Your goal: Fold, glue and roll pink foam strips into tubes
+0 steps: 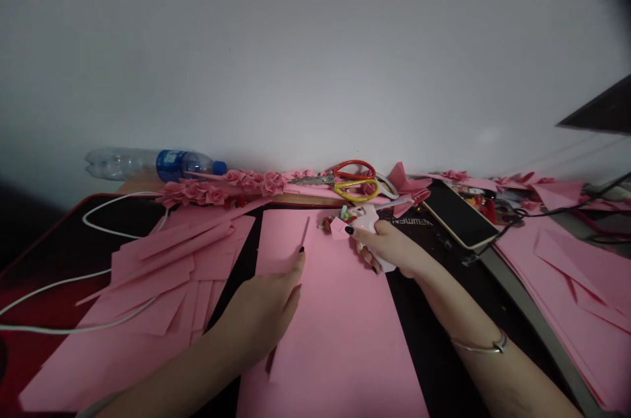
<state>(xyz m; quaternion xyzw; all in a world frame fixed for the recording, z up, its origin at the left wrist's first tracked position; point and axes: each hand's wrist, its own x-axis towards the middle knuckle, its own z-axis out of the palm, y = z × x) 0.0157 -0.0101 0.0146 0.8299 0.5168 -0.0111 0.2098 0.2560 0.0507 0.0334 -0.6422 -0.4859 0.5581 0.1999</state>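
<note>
A large pink paper sheet (340,339) lies in the middle, with a long flap (276,240) along its left side folded over. My left hand (263,306) rests on that flap, its index finger stretched out along the flap's edge and its thumb apart below. My right hand (382,247) is wrapped around a white and pink glue gun (366,219) over the sheet's upper right part. A small red light shows on the gun, and a pale stick protrudes from its back. Small colourful bits (340,215) sit by its front; I cannot tell whether they are attached.
Red-and-yellow-handled scissors (355,181) lie behind the sheet, beside pink paper flowers (256,183). A plastic bottle (133,162) lies far left. Cut pink papers (162,280) and a white cable spread leftward. To the right are a phone (461,214), black cables and more pink sheets (557,286).
</note>
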